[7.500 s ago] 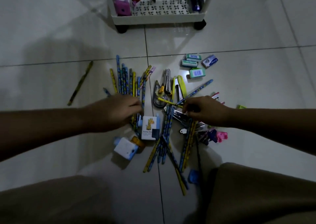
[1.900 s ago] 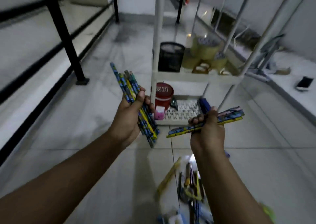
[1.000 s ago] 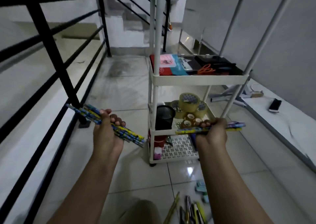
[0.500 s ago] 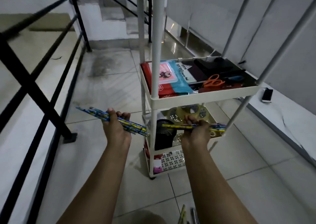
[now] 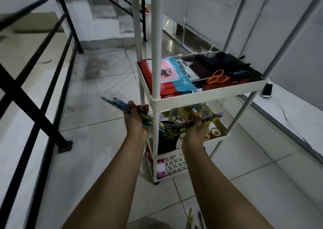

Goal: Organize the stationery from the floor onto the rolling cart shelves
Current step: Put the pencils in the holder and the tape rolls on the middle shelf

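Pencils: one bundle [image 5: 120, 105] clamped in my left hand [image 5: 135, 122], another [image 5: 206, 120] clamped in my right hand [image 5: 196, 129], both at the front edge of the rolling cart's [image 5: 206, 97] middle shelf. Not yet shelved. Top shelf: scissors [image 5: 217, 77], pads (already stowed). Floor: more items [image 5: 190, 220] left.

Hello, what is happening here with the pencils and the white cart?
A person stands before a white rolling cart, holding a bundle of pencils in each hand. The left hand and the right hand hover by the middle shelf, near a black mesh pen cup. No pencil is placed yet.
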